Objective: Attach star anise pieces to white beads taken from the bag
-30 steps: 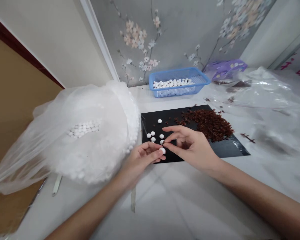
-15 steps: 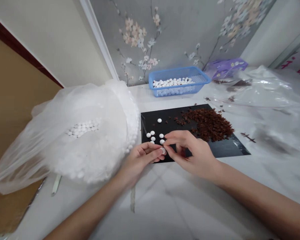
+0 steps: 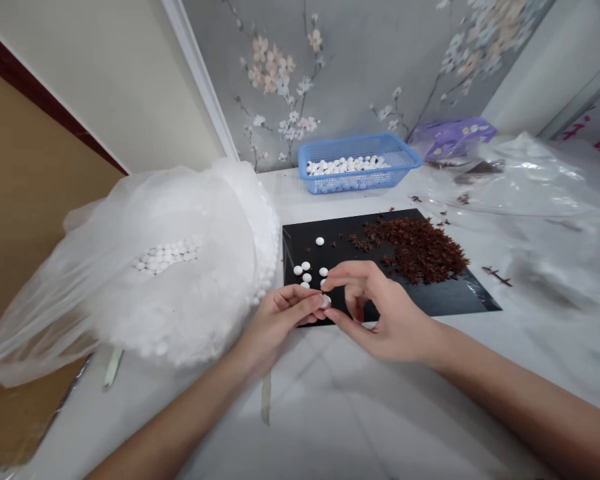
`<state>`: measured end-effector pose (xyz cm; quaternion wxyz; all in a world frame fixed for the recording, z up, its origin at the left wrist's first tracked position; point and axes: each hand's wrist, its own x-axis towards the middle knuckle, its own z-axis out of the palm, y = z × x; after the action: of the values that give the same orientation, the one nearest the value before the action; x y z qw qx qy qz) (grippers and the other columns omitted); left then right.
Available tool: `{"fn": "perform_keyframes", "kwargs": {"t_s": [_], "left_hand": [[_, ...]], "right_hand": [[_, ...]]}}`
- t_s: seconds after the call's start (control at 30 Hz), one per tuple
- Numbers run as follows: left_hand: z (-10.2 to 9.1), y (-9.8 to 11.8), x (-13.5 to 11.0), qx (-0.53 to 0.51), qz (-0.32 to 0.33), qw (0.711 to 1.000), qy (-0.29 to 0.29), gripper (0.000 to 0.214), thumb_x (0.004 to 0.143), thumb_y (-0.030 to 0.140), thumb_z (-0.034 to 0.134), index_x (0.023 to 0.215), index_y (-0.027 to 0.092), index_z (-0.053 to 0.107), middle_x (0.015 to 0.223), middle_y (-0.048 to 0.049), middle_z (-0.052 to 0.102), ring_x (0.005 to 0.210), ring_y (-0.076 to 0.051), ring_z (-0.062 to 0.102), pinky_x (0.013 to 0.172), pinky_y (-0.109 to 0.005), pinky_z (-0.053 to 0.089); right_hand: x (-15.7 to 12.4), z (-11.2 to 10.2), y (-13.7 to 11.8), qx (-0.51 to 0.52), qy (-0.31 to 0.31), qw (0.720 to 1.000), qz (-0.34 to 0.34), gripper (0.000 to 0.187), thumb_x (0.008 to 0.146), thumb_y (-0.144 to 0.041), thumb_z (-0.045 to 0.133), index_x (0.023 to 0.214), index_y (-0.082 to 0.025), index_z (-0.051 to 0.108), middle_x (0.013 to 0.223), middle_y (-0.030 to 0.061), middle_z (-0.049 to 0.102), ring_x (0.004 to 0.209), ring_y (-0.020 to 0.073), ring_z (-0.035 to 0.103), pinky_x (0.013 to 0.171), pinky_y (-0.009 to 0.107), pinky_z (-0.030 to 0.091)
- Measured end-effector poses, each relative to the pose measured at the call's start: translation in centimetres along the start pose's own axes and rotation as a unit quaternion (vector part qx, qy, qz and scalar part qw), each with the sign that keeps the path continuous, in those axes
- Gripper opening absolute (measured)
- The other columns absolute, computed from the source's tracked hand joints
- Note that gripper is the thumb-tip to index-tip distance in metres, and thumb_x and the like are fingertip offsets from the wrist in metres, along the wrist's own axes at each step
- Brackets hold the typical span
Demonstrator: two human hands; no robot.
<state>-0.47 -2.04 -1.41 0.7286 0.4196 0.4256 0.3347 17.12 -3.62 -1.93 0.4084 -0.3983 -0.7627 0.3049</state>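
My left hand (image 3: 286,313) is closed, pinching a small white ball (image 3: 325,302) between thumb and fingertips above the near edge of a black sheet (image 3: 455,297). A tiny brown bit shows at the top of that ball. My right hand (image 3: 380,307) is beside it, index finger and thumb parted, the index tip at the brown bit and the thumb tip close to the ball's lower side. Several loose white balls (image 3: 307,278) lie on the sheet just beyond my hands. A heap of small reddish-brown star-shaped pieces (image 3: 420,250) covers the sheet's right part.
At the wall stands a blue basket (image 3: 360,180) with many white balls inside. To the left, a large white bundle (image 3: 180,300) under sheer netting holds more balls. Clear plastic bags (image 3: 530,173) and a purple packet (image 3: 455,137) lie at the back right.
The right thumb and index finger have spread apart, the thumb moving down from the ball's top. My left hand keeps its pinch on the ball.
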Motion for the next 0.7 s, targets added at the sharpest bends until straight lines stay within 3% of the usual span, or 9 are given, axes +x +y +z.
{"fn": "perform_keyframes", "kwargs": {"t_s": [0.57,0.7], "left_hand": [[0.04,0.32,-0.01,-0.003,-0.014,0.999,0.03,0.012,0.067,0.028,0.071,0.069,0.017,0.069,0.067,0.0002,0.065,0.066,-0.008,0.058,0.071,-0.021,0.045],[0.07,0.32,-0.01,-0.012,-0.013,0.999,0.035,0.011,0.067,0.027,0.071,0.069,0.016,0.07,0.065,-0.0003,0.065,0.065,-0.008,0.058,0.07,-0.019,0.045]], "right_hand": [[0.16,0.39,-0.09,0.014,-0.009,0.999,0.048,0.027,0.081,-0.019,0.052,0.101,-0.025,0.034,0.097,0.002,0.06,0.043,0.0032,0.04,0.042,0.018,0.034],[0.12,0.52,-0.02,-0.002,-0.008,0.998,0.061,0.021,0.083,-0.022,0.05,0.099,-0.024,0.037,0.087,0.0003,0.062,0.042,0.0043,0.042,0.042,0.018,0.033]]}}
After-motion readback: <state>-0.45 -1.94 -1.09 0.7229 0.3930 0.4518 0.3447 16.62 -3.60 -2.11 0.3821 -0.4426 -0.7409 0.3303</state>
